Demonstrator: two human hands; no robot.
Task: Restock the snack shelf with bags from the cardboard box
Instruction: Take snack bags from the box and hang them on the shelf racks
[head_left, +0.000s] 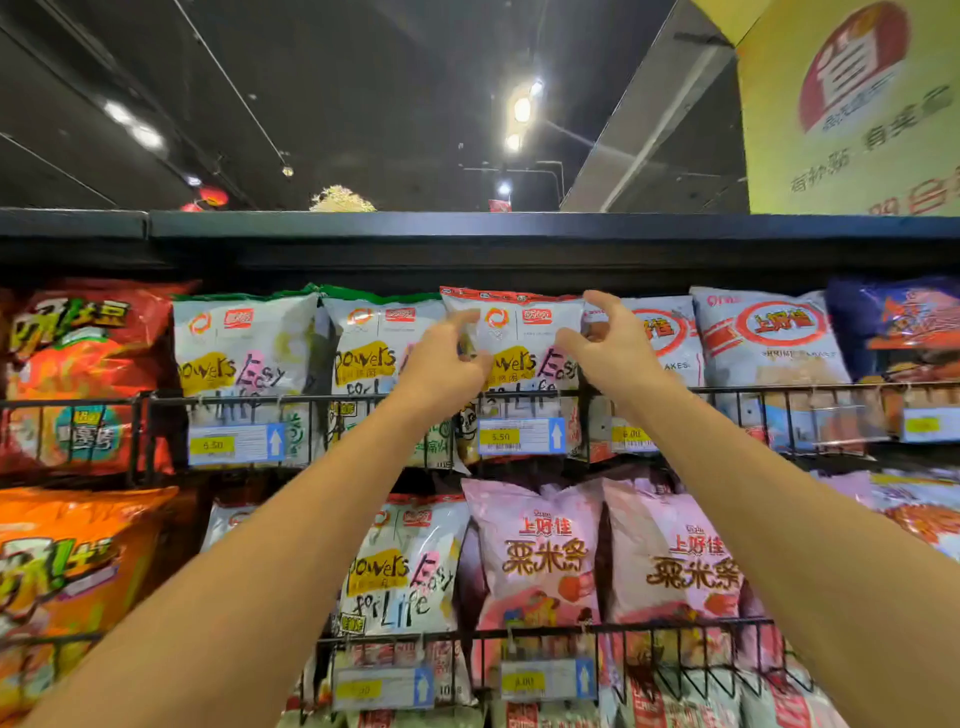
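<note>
Placement is the step I judge to be in hand: 1 red-topped bag (519, 325) stands upright in the top row of the snack shelf (467, 228), behind the wire rail (249, 399), and both of my arms are stretched up to it. My left hand (447, 364) is at the bag's left edge, its fingers (465, 319) curled in on the film in what looks like a pinch, though blur there makes me less than sure. My right hand (610, 345) is at the bag's upper right corner with thumb and fingers (605, 301) spread in a loose arc, holding nothing that I can make out; whether they touch the bag I cannot tell.

The bag sits between a green-topped bag (374, 332) on its left and a blue-and-white bag (670, 332) on its right, touching or overlapping both. The cardboard box is out of view.

Next, as I read it, the bag wants squaring up: nudged back and straight so its face lines up with its 2 neighbours above the price tag (519, 436), then released gently so it does not tip forward over the rail. After that, I would go down to the box for another.
</note>
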